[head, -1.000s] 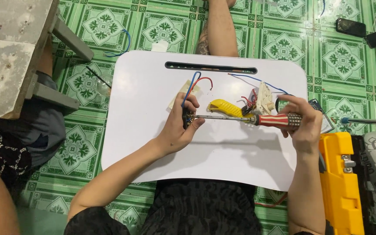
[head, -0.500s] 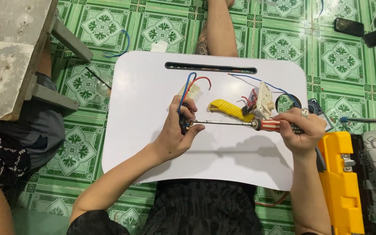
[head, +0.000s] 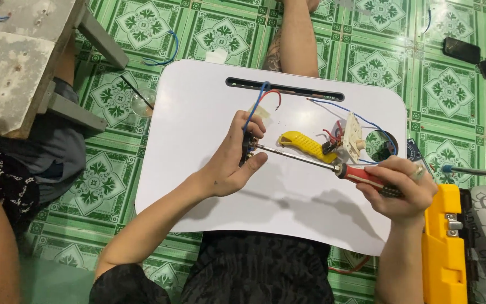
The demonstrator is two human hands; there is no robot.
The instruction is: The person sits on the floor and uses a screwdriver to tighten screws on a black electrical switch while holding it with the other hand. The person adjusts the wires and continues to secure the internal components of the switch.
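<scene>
The left hand (head: 229, 163) pinches a small dark part (head: 247, 152) between thumb and curled fingers, with blue and red wires (head: 262, 97) rising from it toward the slot (head: 285, 89) along the far edge of the white lap tray (head: 198, 112). The right hand (head: 400, 188) is closed around the red handle of a screwdriver (head: 361, 174), whose long metal shaft runs leftward and its tip meets the dark part.

Compared with half a second ago, the right hand has dropped toward the tray's near right corner, so the shaft now slopes up to the left instead of lying nearly level. The left hand and the part sit where they were, near the tray's middle.

The left forearm comes in from the near left edge, wrist bent, palm facing right. The right forearm rises along the right edge, fingers wrapped over the handle.

Just beyond the shaft lies a yellow plastic handle piece (head: 302, 143), and beside it a white switch body (head: 354, 135) with red and blue wires. A yellow case (head: 442, 247) lies on the green tiled floor (head: 209, 28), just off the right edge.
</scene>
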